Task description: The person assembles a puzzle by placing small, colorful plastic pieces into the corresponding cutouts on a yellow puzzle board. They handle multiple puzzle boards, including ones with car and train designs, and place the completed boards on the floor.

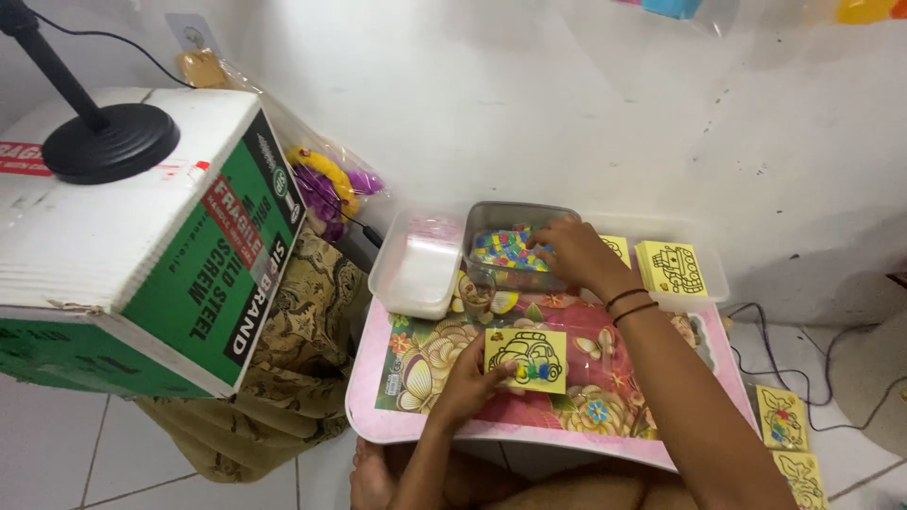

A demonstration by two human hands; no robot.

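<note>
Yellow card point(526, 360) with a black-outlined car drawing is lying flat on the flowered lap tray point(605, 416), near the middle, long axis running left to right across the person's body. Part of the car, low and to the right, is already carrying colour: blue, some green. The rest of the outline is showing plain yellow.

Head view, the only one. Left hand point(470, 380) is resting on the tray at the card's left edge, fingers curled and pressing down on that edge, thumb side toward the card; it is steadying, not lifting. Right hand point(574, 251) is reaching away from the body into the clear plastic tub point(515, 247), which is holding small multicoloured pieces point(503, 249). Fingertips are gathered together down among the pieces; whether they are pinching one I cannot tell, as the back of the hand is covering them.

Key relation: the tub is sitting beyond the card, further from the body, so the card is lying toward the person and slightly left of the right hand. Left hand is the nearer of the two to the card and is already touching it.

Around: a white lidded box point(416, 269) is standing just left of the tub; a stack of yellow picture cards point(671, 267) is sitting to its right; a cardboard carton point(142, 246) is standing well to the left, with a black round stand point(109, 142) on top.
</note>
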